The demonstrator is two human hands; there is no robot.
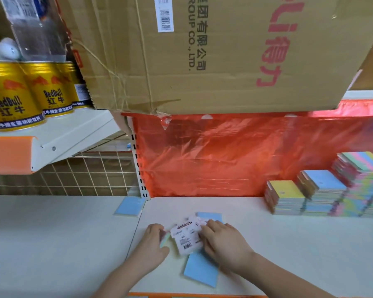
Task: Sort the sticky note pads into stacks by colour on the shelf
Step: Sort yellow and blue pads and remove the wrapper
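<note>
On the white shelf (pixel 289 244) my left hand (pixel 152 246) curls round a pastel pad (pixel 164 239) at its fingertips. My right hand (pixel 222 241) pinches a pad turned white label side up (pixel 186 237), with a barcode showing. A blue pad (pixel 201 269) lies under my right hand, and another blue pad (pixel 210 216) lies just beyond it. A third blue pad (pixel 129 207) lies apart at the back left. At the back right stand stacks: one yellow-topped (pixel 285 191), one blue-topped (pixel 323 180), and a taller multicolour one (pixel 364 163).
A large cardboard box (pixel 202 50) hangs over the shelf above a red plastic sheet (pixel 224 155) on the back wall. An upper shelf (pixel 52 143) at left carries gold drink cans (pixel 9 95). A slotted upright (pixel 138 164) divides the bays.
</note>
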